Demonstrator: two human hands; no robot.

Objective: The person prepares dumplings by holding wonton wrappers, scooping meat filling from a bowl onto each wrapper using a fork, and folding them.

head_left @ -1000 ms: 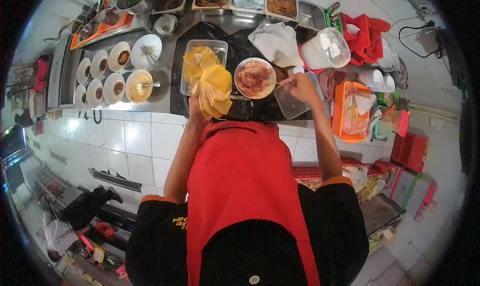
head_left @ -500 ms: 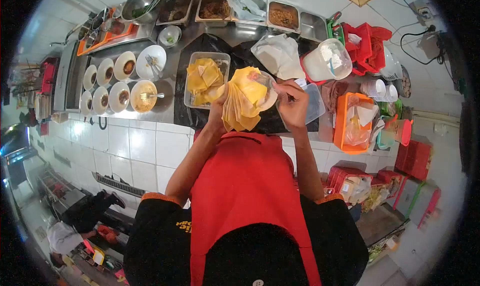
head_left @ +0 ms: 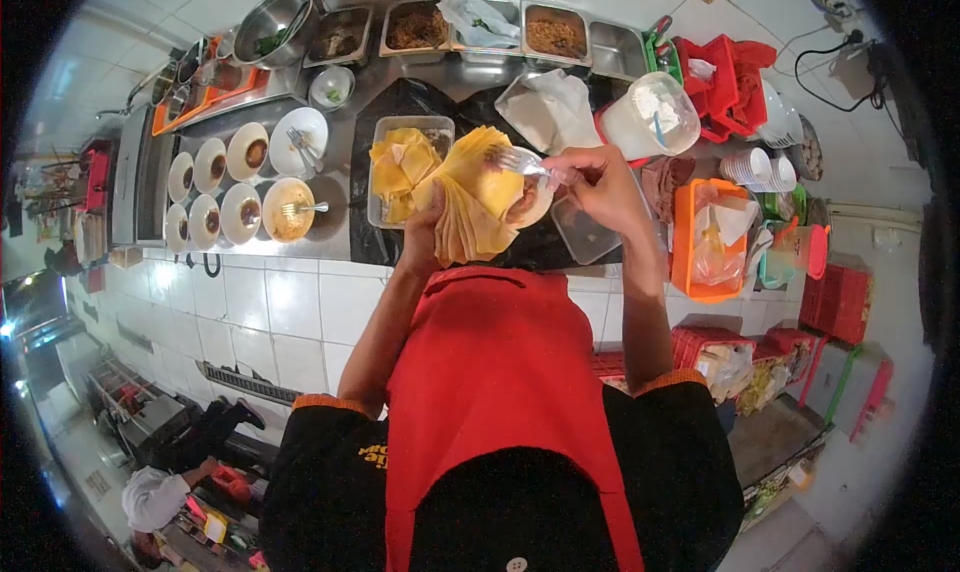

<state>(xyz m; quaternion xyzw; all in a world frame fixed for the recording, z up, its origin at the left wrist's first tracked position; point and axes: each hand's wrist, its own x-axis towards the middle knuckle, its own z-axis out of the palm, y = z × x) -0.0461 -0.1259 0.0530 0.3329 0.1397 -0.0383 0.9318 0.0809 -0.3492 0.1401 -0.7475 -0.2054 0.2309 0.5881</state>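
Observation:
My left hand [head_left: 424, 234] is wrapped round a fanned stack of yellow dough wrappers [head_left: 468, 217]. Beneath and beside the stack is a bowl of meat filling [head_left: 535, 204], mostly covered, so what supports it is hard to tell. My right hand [head_left: 605, 187] pinches a fork [head_left: 525, 162], its tines over the top wrapper. A dab of brownish filling [head_left: 495, 155] shows at the tines. Just left of the stack, a clear plastic tub [head_left: 377, 210] holds folded yellow wrappers [head_left: 405, 160]. Under my right wrist lies a clear container or lid [head_left: 585, 230].
White bowls with dark sauce [head_left: 240, 217] stand at the left, beside a bowl with a fork [head_left: 290, 212]. Steel pans of food [head_left: 553, 37] line the back. Right of my hands are a flour tub [head_left: 655, 117] and an orange basket [head_left: 710, 287]. Another person [head_left: 155, 497] is behind, lower left.
My right hand has swung up and right from the bowl, and the fork now shows over the top wrapper with filling at its tines. My left hand still holds the stack, shifted slightly left.

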